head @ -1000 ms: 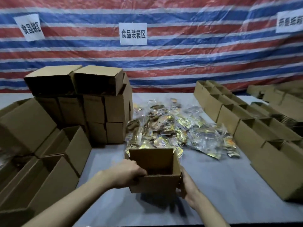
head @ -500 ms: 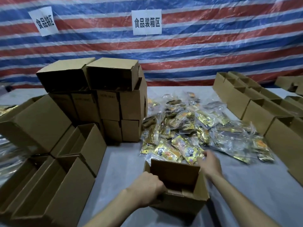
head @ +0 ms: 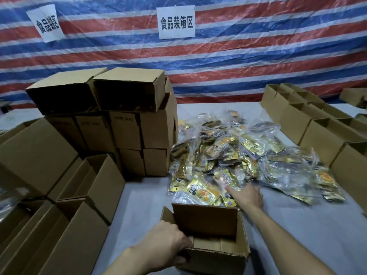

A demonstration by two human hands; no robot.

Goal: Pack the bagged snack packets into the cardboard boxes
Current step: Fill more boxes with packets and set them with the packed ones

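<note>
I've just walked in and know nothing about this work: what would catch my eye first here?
First, the glittering heap of clear plastic bags full of gold snack packets at centre, before a red, white and blue striped tarp. Stacked brown cardboard boxes rise to its left. Up front, the left hand grips an open brown cardboard box while the right hand reaches to the heap's near edge.

Left hand grips box (right hand touches packets).
</note>
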